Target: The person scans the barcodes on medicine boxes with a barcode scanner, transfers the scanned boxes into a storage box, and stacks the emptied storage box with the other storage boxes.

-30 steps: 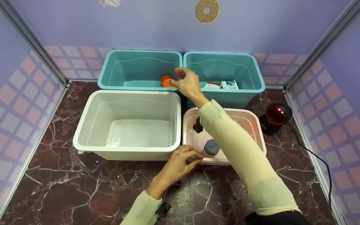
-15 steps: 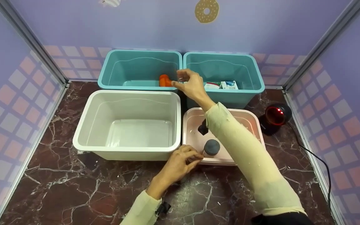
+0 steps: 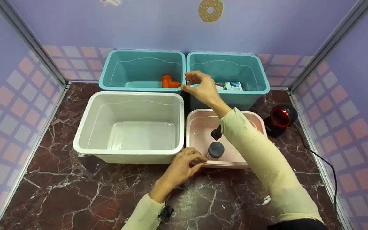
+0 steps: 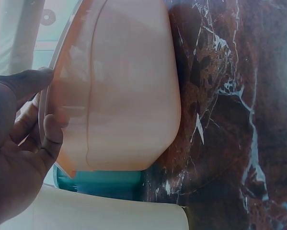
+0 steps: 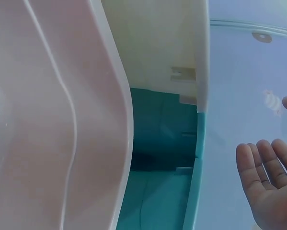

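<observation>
In the head view my left hand (image 3: 180, 167) holds the near left corner of the pink bin (image 3: 228, 163) by its rim. The left wrist view shows thumb and fingers about that rim, outside the bin wall (image 4: 129, 86). A container with a dark grey round lid (image 3: 216, 149) stands inside, close to those fingers. My right hand (image 3: 203, 90) hovers at the meeting edges of two blue bins, holding nothing; its fingers are spread from the thumb. An orange elbow-shaped thing (image 3: 169, 82) lies in the left blue bin (image 3: 129, 88), just left of the right fingertips.
The right blue bin (image 3: 254, 92) holds small printed boxes (image 3: 233, 86), partly behind my right hand. A large white bin (image 3: 129, 152) stands front left. At the right is a black device (image 3: 281, 118) with a red glow and a cable (image 3: 326, 163). Walls enclose the marbled table (image 3: 75, 198).
My right hand has drawn back rightward from the orange thing, which now shows more fully in the left blue bin. My left hand stays on the pink bin's rim.
</observation>
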`<act>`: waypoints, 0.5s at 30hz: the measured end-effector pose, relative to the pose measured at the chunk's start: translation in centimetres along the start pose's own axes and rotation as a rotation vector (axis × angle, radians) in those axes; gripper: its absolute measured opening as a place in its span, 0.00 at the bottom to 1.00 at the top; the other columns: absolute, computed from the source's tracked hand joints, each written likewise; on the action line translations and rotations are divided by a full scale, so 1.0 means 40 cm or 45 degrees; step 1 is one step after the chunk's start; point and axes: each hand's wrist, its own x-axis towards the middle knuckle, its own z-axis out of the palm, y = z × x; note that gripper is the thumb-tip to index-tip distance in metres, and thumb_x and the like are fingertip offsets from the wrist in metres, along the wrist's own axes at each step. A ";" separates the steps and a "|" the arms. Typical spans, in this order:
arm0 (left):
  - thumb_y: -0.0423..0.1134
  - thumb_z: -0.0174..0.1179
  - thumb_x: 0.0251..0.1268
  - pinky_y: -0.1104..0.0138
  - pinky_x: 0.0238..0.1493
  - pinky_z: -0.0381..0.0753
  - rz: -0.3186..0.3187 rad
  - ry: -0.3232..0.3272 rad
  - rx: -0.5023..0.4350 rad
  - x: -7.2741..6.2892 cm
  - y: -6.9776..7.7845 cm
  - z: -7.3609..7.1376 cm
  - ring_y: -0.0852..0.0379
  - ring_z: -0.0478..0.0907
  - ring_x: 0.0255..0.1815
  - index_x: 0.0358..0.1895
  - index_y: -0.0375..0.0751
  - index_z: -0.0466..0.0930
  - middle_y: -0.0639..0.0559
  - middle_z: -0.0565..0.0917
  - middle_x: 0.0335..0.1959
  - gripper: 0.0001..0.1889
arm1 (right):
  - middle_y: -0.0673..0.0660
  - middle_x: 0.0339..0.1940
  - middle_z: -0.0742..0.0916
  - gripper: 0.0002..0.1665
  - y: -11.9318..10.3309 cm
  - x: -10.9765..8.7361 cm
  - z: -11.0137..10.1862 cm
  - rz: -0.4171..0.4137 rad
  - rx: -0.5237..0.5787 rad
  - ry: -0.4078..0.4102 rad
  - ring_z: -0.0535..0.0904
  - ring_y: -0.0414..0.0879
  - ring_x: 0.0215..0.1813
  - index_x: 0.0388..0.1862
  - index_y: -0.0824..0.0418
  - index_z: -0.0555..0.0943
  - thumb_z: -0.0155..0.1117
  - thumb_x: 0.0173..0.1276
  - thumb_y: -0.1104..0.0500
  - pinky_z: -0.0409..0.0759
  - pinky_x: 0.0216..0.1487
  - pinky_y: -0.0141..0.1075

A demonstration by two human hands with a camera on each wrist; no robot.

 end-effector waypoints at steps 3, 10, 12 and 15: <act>0.38 0.69 0.61 0.63 0.53 0.79 -0.004 -0.001 0.003 0.000 0.001 -0.001 0.54 0.79 0.47 0.40 0.48 0.89 0.54 0.84 0.39 0.06 | 0.56 0.55 0.86 0.29 0.001 -0.012 -0.012 -0.024 -0.001 -0.012 0.84 0.46 0.53 0.61 0.54 0.80 0.75 0.61 0.51 0.81 0.58 0.39; 0.38 0.69 0.62 0.66 0.50 0.79 0.006 0.021 -0.021 0.000 0.002 0.001 0.55 0.78 0.46 0.40 0.47 0.89 0.54 0.84 0.37 0.05 | 0.56 0.55 0.86 0.30 0.011 -0.042 -0.033 -0.012 0.049 -0.038 0.83 0.48 0.54 0.61 0.54 0.80 0.75 0.60 0.51 0.80 0.61 0.43; 0.38 0.69 0.62 0.66 0.51 0.79 0.000 0.018 -0.020 -0.001 0.003 0.001 0.55 0.78 0.46 0.40 0.48 0.89 0.54 0.84 0.37 0.05 | 0.57 0.56 0.86 0.30 0.014 -0.049 -0.038 -0.013 0.053 -0.042 0.83 0.49 0.54 0.61 0.56 0.80 0.75 0.60 0.52 0.79 0.62 0.44; 0.38 0.69 0.62 0.66 0.51 0.79 -0.006 0.011 -0.021 -0.001 0.002 0.001 0.55 0.78 0.46 0.40 0.48 0.89 0.54 0.84 0.38 0.05 | 0.57 0.55 0.86 0.29 0.017 -0.058 -0.045 -0.020 0.059 -0.040 0.83 0.48 0.53 0.61 0.56 0.80 0.75 0.60 0.53 0.80 0.61 0.44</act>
